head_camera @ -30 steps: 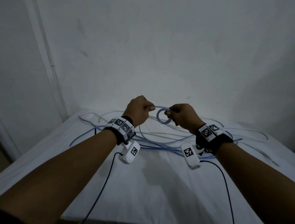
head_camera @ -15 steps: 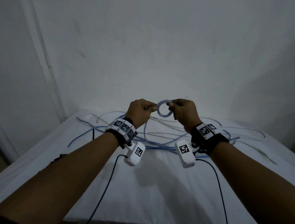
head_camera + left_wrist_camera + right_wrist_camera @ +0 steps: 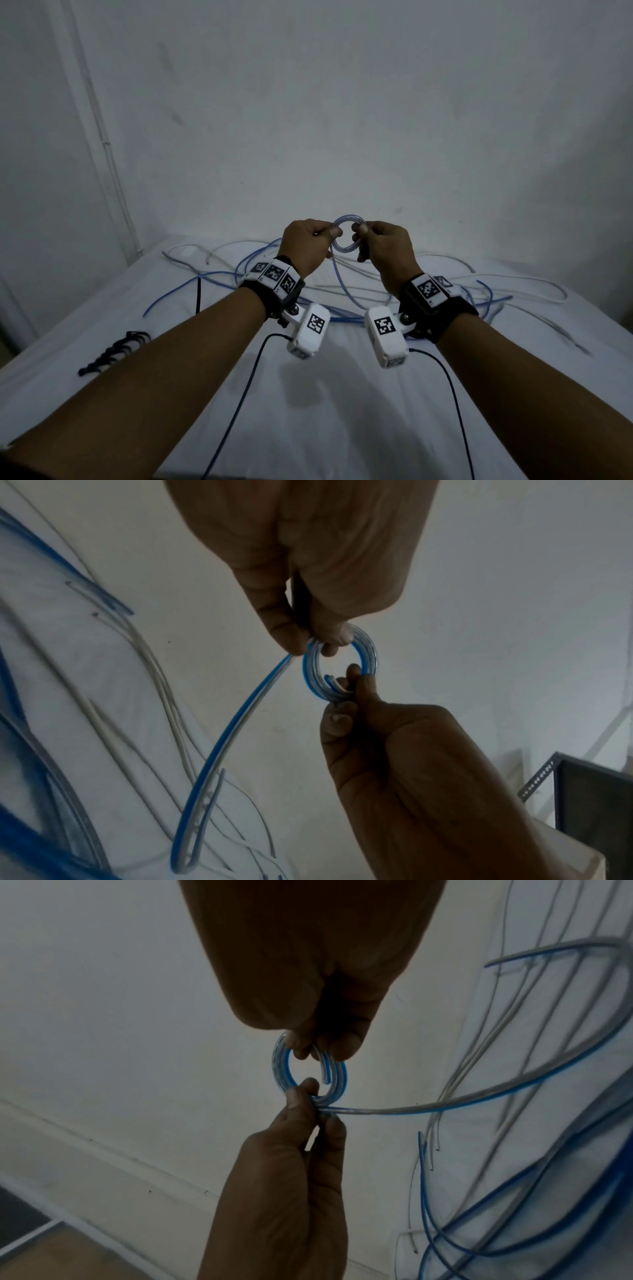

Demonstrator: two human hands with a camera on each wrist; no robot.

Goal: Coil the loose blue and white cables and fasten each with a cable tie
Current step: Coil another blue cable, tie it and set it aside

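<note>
Pale, scuffed wall fills the background, and below it a white-covered surface [image 3: 308, 394] carries a sprawl of loose blue and white cables [image 3: 445, 284], with a bundle of black cable ties [image 3: 113, 353] lying at the near left. Held up in the air between both hands is a small coil [image 3: 346, 235] of blue-and-clear cable, its free tail [image 3: 219, 739] drooping down to the heap. The left hand [image 3: 306, 248] pinches the coil's left side between thumb and fingers; the right hand [image 3: 387, 251] pinches the opposite side, so each grip is clamped on the coil. The short inner end [image 3: 327, 1073] juts free inside the ring, and the springy turns would likely pop open if either pinch slackens. A tug from the tail snagging in the tangle could also drag the loops apart before a tie goes on. Compared with a second ago, the hands have risen and drawn closer, and the ring looks tighter, with more turns.
</note>
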